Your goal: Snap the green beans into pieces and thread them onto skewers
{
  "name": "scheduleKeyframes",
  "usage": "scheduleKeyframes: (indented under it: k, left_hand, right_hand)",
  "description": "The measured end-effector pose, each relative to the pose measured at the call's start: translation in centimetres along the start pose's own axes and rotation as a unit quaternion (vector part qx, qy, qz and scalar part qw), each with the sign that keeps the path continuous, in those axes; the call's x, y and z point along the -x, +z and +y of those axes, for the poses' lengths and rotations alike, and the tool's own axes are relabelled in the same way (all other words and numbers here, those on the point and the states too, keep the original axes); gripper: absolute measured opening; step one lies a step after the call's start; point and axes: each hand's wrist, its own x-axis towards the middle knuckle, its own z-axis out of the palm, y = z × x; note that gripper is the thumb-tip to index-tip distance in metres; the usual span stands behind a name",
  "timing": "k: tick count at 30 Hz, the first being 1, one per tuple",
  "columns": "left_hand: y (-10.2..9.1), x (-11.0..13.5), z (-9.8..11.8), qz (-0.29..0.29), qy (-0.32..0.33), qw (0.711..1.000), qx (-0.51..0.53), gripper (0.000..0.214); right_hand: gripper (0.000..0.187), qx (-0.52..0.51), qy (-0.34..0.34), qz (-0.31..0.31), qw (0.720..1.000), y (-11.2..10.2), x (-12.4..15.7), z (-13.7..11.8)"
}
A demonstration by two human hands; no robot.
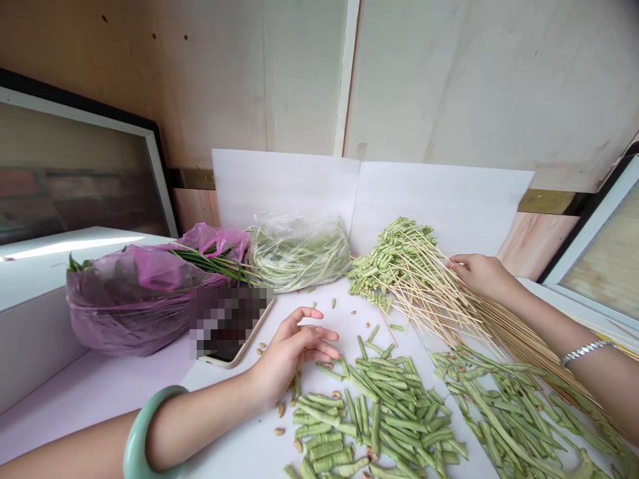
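Observation:
My left hand (294,352) lies open on the white table surface (239,426), fingers spread just above a heap of cut green bean pieces (372,419). A few loose bean seeds (280,410) sit near its wrist. My right hand (482,276) rests on a fan of thin bamboo skewers (439,303), whose far ends carry threaded green bean pieces (384,263). Whether its fingers grip the skewers is hard to tell. Long, uncut green beans (514,419) lie below the skewers, at the lower right.
A phone (229,326), its screen pixelated, lies near my left hand. Behind it stand a purple plastic bag (130,299) with leafy greens and a clear bag of beans (299,253). White boards (439,199) lean against the wooden wall.

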Motion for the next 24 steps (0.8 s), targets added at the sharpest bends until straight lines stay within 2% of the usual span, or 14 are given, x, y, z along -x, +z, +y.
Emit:
scheduleKeyframes:
  k: [3, 5, 7, 9, 12, 16, 20, 24]
  left_hand:
    - [-0.3, -0.3, -0.3, 0.002, -0.012, 1.0, 0.001, 0.027]
    - [-0.3, -0.4, -0.4, 0.0, -0.021, 1.0, 0.006, 0.021]
    - [-0.3, -0.5, -0.4, 0.0, -0.025, 1.0, 0.011, 0.018]
    - [-0.3, -0.6, -0.4, 0.002, -0.036, 0.999, 0.023, 0.028]
    - [-0.3, -0.7, 0.0, -0.02, -0.065, 0.993, 0.096, 0.049]
    - [-0.3, -0.4, 0.6, -0.111, -0.091, 0.968, 0.207, 0.068]
    - [-0.4, -0.2, 0.8, -0.17, -0.106, 0.951, 0.236, 0.074]
    - [-0.7, -0.3, 0.3, -0.186, -0.1, 0.955, 0.207, 0.071]
  right_hand:
    - [0.035, 0.082, 0.029, -0.096, 0.992, 0.4, -0.5, 0.3]
    - [0.023, 0.124, 0.045, -0.125, 0.983, 0.4, -0.7, 0.1]
    - [0.024, 0.156, 0.051, -0.142, 0.976, 0.1, -0.8, -0.2]
    - [0.027, 0.189, 0.051, -0.147, 0.97, -0.3, -0.6, -0.6]
    - [0.029, 0.253, 0.06, -0.126, 0.957, -1.2, 0.1, -1.6]
    - [0.029, 0.327, 0.047, -0.064, 0.942, -2.2, 1.6, -3.7]
    - [0.026, 0.342, -0.036, -0.008, 0.939, -2.4, 3.2, -6.2]
    - [0.024, 0.316, -0.132, 0.019, 0.939, -1.5, 4.6, -8.3]
